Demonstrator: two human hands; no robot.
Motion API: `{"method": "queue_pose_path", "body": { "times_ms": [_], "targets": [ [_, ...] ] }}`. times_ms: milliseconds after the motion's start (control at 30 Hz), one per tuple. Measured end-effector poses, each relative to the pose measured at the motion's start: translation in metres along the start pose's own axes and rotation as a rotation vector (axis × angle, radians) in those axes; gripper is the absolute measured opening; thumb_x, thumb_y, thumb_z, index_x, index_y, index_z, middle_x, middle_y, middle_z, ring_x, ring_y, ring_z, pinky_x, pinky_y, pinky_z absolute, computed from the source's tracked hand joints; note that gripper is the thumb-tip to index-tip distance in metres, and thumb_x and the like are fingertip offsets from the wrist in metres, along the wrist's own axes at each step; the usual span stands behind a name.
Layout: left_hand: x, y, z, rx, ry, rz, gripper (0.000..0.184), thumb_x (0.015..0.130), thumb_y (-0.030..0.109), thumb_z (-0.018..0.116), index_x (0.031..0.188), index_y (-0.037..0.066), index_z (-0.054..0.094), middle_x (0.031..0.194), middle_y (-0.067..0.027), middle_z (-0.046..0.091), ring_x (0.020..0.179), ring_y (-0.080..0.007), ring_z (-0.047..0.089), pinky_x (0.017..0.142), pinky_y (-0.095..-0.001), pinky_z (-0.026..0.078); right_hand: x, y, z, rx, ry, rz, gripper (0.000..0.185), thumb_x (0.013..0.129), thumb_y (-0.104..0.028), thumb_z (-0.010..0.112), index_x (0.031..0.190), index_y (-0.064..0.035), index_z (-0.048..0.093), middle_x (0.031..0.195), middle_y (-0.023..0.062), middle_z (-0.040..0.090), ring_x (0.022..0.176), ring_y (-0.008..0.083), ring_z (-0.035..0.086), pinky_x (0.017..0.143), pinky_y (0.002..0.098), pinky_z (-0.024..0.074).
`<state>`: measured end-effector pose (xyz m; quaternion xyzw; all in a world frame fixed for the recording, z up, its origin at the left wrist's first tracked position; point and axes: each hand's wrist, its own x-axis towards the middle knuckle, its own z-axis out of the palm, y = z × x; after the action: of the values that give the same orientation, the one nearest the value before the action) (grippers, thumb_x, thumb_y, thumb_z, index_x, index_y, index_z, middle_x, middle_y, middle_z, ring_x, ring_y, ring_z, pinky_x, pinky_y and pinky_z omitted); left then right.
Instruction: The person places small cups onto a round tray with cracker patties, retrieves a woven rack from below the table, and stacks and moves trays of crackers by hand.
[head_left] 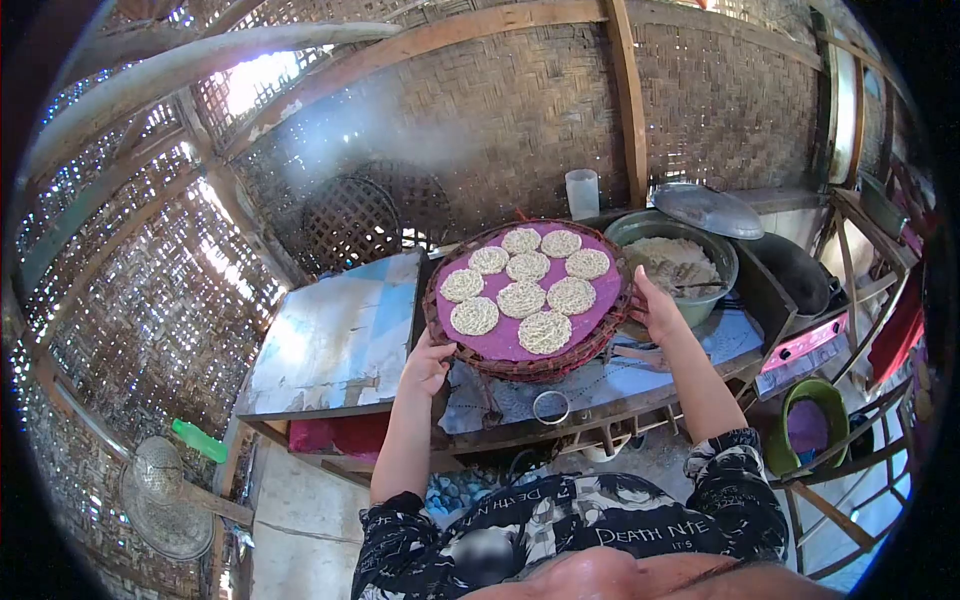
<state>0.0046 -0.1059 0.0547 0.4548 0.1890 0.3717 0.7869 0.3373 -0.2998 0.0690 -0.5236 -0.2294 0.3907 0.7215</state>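
Observation:
My left hand [428, 365] grips the near left edge of a round woven tray [545, 371], fingers curled at its rim. On the right side, my right hand [655, 308] holds the same rim. A purple sheet [490, 342] lines the tray. Several flat, round, pale patties [521, 299] with a stringy, noodle-like texture lie spread over the sheet. The tray is above the worktable [465, 405], and whether it rests on something is hidden. A small ring [551, 406] lies on the table just in front of it.
Right of the tray stands a green tub [733, 275] of pale dough-like mass, with a metal lid [705, 208] behind. A white plastic cup [581, 193] is at the back. Farther right are a dark wok [790, 270], a pink stove [805, 343] and a green bucket [776, 440].

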Motion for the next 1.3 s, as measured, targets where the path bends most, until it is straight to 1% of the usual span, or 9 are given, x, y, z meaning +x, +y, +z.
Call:
{"method": "queue_pose_path", "body": {
  "times_ms": [400, 500, 600, 700, 767, 933, 967, 1100, 1300],
  "targets": [
    [-0.046, -0.064, -0.034, -0.355, 0.159, 0.084, 0.025, 0.087, 0.024, 0.051, 0.110, 0.015, 0.054, 0.093, 0.0028, 0.059, 0.079, -0.0092, 0.052, 0.062, -0.0241, 0.041, -0.008, 0.086, -0.076, 0.095, 0.181, 0.236, 0.040, 0.081, -0.051, 0.052, 0.092, -0.0131, 0.058, 0.080, -0.0033, 0.051, 0.069, 0.0096, 0.046, 0.066, 0.0289, 0.0399],
    [-0.056, -0.119, -0.048, -0.604, 0.056, -0.316, 0.044, 0.084, 0.043, 0.049, 0.110, 0.008, 0.052, 0.097, -0.0038, 0.054, 0.079, -0.0164, 0.049, 0.065, -0.0307, 0.041, -0.010, 0.115, -0.076, 0.125, 0.091, 0.372, 0.054, 0.080, -0.057, 0.048, 0.106, -0.0101, 0.051, 0.091, 0.0052, 0.052, 0.082, 0.0177, 0.050, 0.073, 0.0366, 0.0412],
    [-0.059, -0.147, -0.017, -0.460, 0.139, -0.682, 0.053, 0.081, 0.055, 0.045, 0.100, 0.007, 0.054, 0.092, -0.0082, 0.056, 0.079, -0.0227, 0.050, 0.068, -0.0342, 0.043, 0.015, 0.141, -0.061, 0.407, -0.012, 0.447, 0.061, 0.079, -0.062, 0.043, 0.113, -0.0105, 0.046, 0.100, 0.0090, 0.052, 0.089, 0.0228, 0.050, 0.081, 0.0403, 0.0397],
    [-0.036, -0.129, 0.015, -0.705, 0.480, -0.520, 0.050, 0.080, 0.055, 0.045, 0.094, 0.008, 0.054, 0.090, -0.0085, 0.056, 0.082, -0.0263, 0.050, 0.071, -0.0370, 0.043, 0.044, 0.147, -0.042, 0.656, -0.031, 0.338, 0.066, 0.079, -0.065, 0.038, 0.117, -0.0109, 0.044, 0.108, 0.0114, 0.052, 0.097, 0.0271, 0.049, 0.086, 0.0442, 0.0380],
    [-0.012, -0.133, -0.025, -0.688, 0.481, -0.381, 0.047, 0.081, 0.054, 0.044, 0.093, 0.009, 0.054, 0.091, -0.0081, 0.057, 0.084, -0.0269, 0.051, 0.071, -0.0384, 0.044, 0.066, 0.145, -0.038, 0.686, 0.041, 0.278, 0.069, 0.079, -0.067, 0.033, 0.114, -0.0079, 0.046, 0.108, 0.0122, 0.052, 0.105, 0.0298, 0.047, 0.091, 0.0440, 0.0363],
    [0.006, -0.111, -0.060, -0.516, 0.654, -0.205, 0.024, 0.084, 0.036, 0.050, 0.085, 0.013, 0.054, 0.083, -0.0036, 0.057, 0.082, -0.0177, 0.052, 0.061, -0.0371, 0.044, 0.085, 0.112, -0.060, 0.769, 0.065, 0.019, 0.064, 0.080, -0.063, 0.037, 0.098, -0.0041, 0.053, 0.086, 0.0072, 0.055, 0.080, 0.0217, 0.052, 0.074, 0.0357, 0.0426],
    [0.006, -0.121, -0.101, -0.324, 0.433, -0.176, 0.018, 0.083, 0.031, 0.054, 0.082, 0.013, 0.054, 0.077, 0.0003, 0.054, 0.077, -0.0132, 0.050, 0.064, -0.0339, 0.043, 0.076, 0.088, -0.060, 0.714, 0.114, -0.028, 0.061, 0.081, -0.062, 0.038, 0.096, -0.0043, 0.054, 0.083, 0.0066, 0.055, 0.078, 0.0211, 0.052, 0.074, 0.0351, 0.0428],
    [-0.022, -0.075, -0.052, -0.248, 0.687, 0.151, 0.019, 0.083, 0.031, 0.054, 0.078, 0.013, 0.053, 0.073, 0.0018, 0.054, 0.075, -0.0135, 0.050, 0.068, -0.0314, 0.039, 0.087, 0.021, -0.078, 0.633, 0.103, -0.249, 0.049, 0.084, -0.050, 0.045, 0.092, -0.0032, 0.058, 0.081, 0.0045, 0.057, 0.078, 0.0185, 0.054, 0.070, 0.0304, 0.0439],
    [-0.017, 0.033, -0.037, 0.010, 0.594, 0.585, 0.014, 0.087, 0.020, 0.050, 0.082, 0.008, 0.051, 0.070, -0.0011, 0.051, 0.068, -0.0126, 0.049, 0.065, -0.0277, 0.040, 0.108, -0.043, -0.060, 0.367, -0.028, -0.086, 0.042, 0.085, -0.042, 0.051, 0.095, -0.0020, 0.058, 0.079, 0.0027, 0.057, 0.070, 0.0148, 0.054, 0.063, 0.0281, 0.0436]
  ]
}}
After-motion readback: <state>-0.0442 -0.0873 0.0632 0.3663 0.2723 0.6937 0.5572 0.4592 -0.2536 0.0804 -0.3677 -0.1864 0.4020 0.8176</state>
